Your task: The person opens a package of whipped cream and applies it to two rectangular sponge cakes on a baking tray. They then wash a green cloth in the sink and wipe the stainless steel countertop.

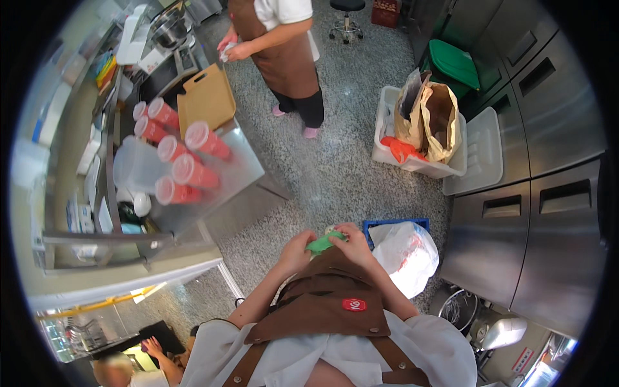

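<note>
Low in front of my brown apron (333, 280), both hands grip a crumpled piece of thin green material (325, 243); I cannot tell whether it is cloth or plastic. My left hand (297, 251) pinches its left end, while my right hand (353, 245) has the right end between thumb and fingers. A small pale thing (330, 229) shows just beyond the green material, too small to identify. Right of my right hand, a white plastic bag with red print (406, 256) rests by a blue crate (396, 223).
Lidded cups of red drink (196, 171) and a brown cardboard tray (208, 99) stand on the steel counter (246, 167) at left. Ahead is a co-worker in an apron (290, 63). Paper bags (440, 121) fill a white bin (420, 167) near steel cabinets (488, 242).
</note>
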